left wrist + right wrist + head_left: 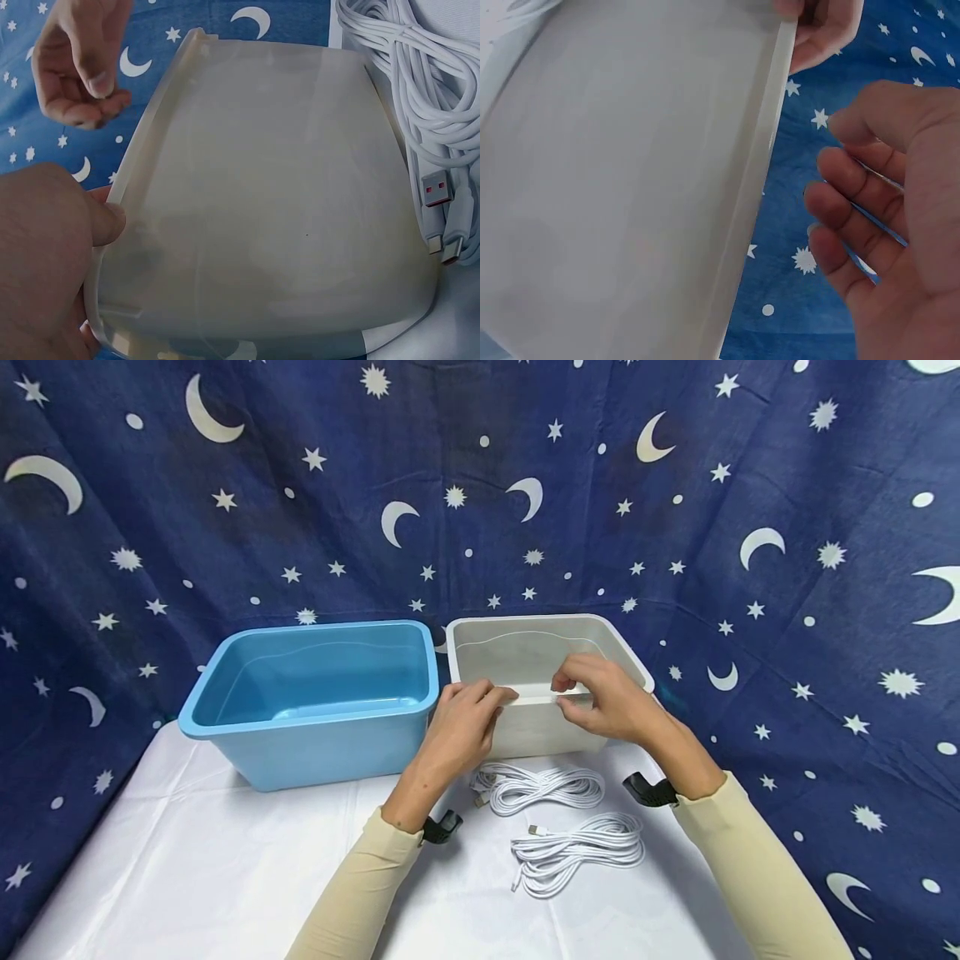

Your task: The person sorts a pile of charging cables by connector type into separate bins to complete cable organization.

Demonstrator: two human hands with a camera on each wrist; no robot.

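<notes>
My left hand [459, 727] grips the front rim of a light grey plastic bin [536, 732], near its left corner. In the left wrist view the thumb presses the outside of the wall [262, 172], with the other fingers behind the rim. My right hand [606, 697] hovers by the same rim farther right, holding nothing. In the right wrist view its loosely bent fingers [840, 217] are apart from the rim. Two coiled white cables lie in front of the bin, a rear coil [551, 787] and a nearer coil [581, 850].
A larger blue bin [322, 752] stands close to the left of the grey one. Both rest on a white cloth [225, 860]. A dark blue curtain [465, 468] with moons and stars hangs behind and along the sides.
</notes>
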